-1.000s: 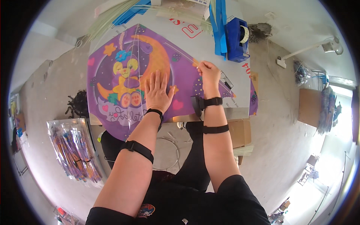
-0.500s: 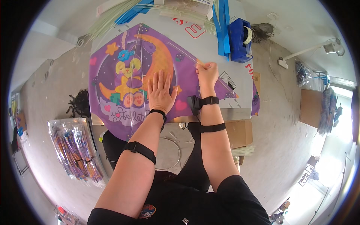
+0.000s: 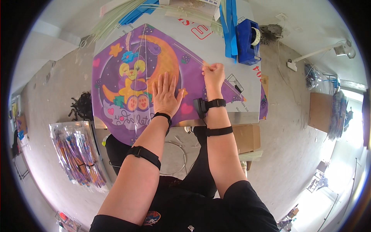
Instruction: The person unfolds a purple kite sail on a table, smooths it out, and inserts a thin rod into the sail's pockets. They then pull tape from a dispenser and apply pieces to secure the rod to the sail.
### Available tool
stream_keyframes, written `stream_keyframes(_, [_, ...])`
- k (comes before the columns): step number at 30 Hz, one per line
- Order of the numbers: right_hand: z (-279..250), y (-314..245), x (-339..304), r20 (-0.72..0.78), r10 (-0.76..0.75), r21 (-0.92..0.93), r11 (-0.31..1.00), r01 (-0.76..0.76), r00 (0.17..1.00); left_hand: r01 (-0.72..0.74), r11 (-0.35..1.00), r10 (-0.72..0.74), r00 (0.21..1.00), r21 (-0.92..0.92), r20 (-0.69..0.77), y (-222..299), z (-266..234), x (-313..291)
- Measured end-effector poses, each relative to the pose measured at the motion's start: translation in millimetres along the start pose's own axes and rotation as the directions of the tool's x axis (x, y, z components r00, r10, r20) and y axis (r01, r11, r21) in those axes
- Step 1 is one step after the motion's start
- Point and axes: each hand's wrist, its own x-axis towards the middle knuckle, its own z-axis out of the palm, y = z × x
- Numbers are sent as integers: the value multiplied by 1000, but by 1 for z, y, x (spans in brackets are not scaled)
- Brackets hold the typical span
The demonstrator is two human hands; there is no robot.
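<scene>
A purple kite (image 3: 193, 75), printed with a cartoon rabbit on an orange crescent moon, lies spread over the worktable. My left hand (image 3: 166, 94) presses flat on it, fingers extended, just right of the rabbit. At the kite's upper right edge my right hand (image 3: 213, 75) is closed in a pinch, thumb against fingers. A thin pale strip runs along that edge and passes under the right fingers; whether it is a rod or a seam I cannot make out. A slim rod stands out down the kite's middle. The kite's lower part hangs over the table's near edge.
A blue tape dispenser (image 3: 248, 42) stands at the table's far right, beside blue strips (image 3: 230, 31). Bundled pale thin rods (image 3: 116, 17) lie at the back. Left on the floor is a clear bag of colourful packed items (image 3: 77, 154); a cardboard box (image 3: 247, 138) sits below the table's right.
</scene>
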Motion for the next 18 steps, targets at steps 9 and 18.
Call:
stream_keyframes(9, [3, 3, 5, 5, 51, -58, 997, -50, 999, 5, 1000, -5, 1000, 15, 2, 0, -1, 0])
stream_keyframes(18, [3, 1, 10, -11, 83, -105, 991, -84, 996, 4, 1000, -4, 1000, 10, -2, 1, 0, 0])
